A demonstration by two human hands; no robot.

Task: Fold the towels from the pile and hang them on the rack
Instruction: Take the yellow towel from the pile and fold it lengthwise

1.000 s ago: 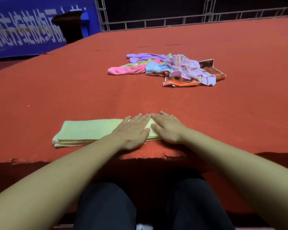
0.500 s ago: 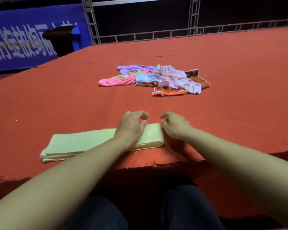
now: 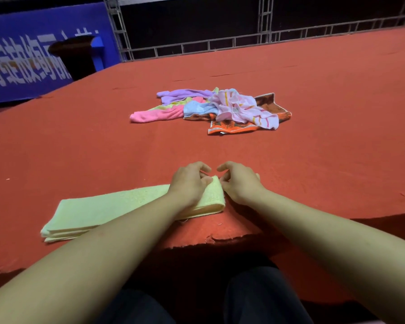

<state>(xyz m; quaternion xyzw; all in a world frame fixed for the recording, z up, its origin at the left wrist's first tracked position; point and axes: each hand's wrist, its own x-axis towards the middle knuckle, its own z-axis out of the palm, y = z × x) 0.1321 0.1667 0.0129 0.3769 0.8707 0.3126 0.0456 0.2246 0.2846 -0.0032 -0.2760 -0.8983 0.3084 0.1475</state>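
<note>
Left hand [image 3: 188, 183] curls over the right end of the folded yellow towel [image 3: 117, 208], fingers pinching its far corner. Right hand [image 3: 240, 182] sits just beside it, fingertips nipping that same end. I see the towel lying long near the red table [image 3: 80, 148] edge. Farther back, the pile of towels [image 3: 216, 108] waits unfolded.

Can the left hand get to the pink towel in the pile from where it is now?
Probably yes. Only bare red cloth lies between the left hand and the pink towel, so the way is free. The hand is busy pinching the yellow towel, and it looks like a long stretch.
</note>
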